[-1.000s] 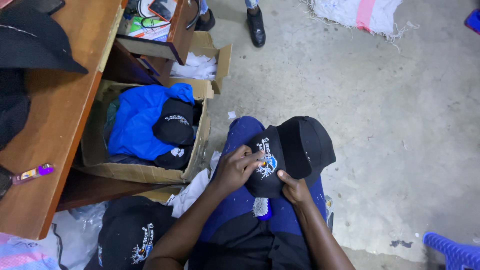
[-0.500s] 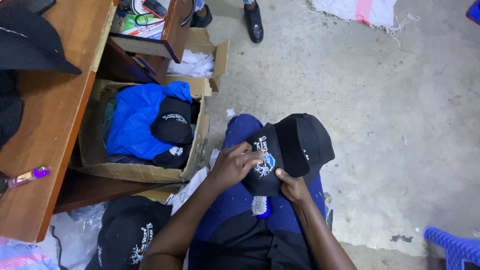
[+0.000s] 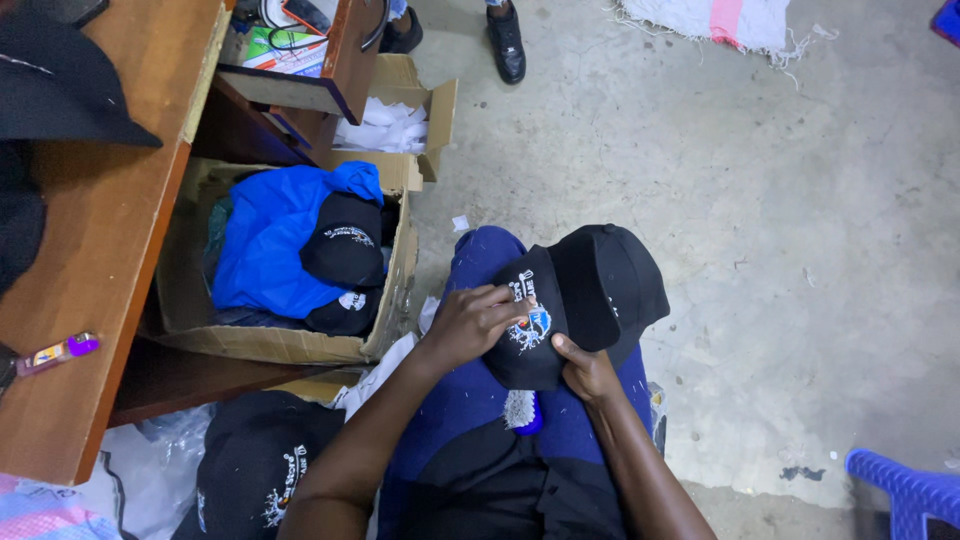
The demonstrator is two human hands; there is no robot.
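Observation:
A black cap (image 3: pixel 590 290) with a white and blue embroidered front lies on my lap, over my blue trousers. My left hand (image 3: pixel 472 322) rests on the cap's front panel with its fingertips at the embroidery. My right hand (image 3: pixel 585 368) pinches the lower edge of the same cap. A small brush (image 3: pixel 520 410) with pale bristles lies on my lap just below the cap.
A cardboard box (image 3: pixel 290 345) at my left holds blue cloth and black caps. A brown wooden desk (image 3: pixel 110 230) carries a black hat and a small purple-capped tube (image 3: pixel 58 352). Another black cap (image 3: pixel 255 470) lies at lower left. Another person's shoes (image 3: pixel 505 42) stand at the top. A blue stool (image 3: pixel 905 490) is at lower right.
Both hands have stayed on the cap. My left fingers have shifted slightly over the embroidery, and the view has tilted a little.

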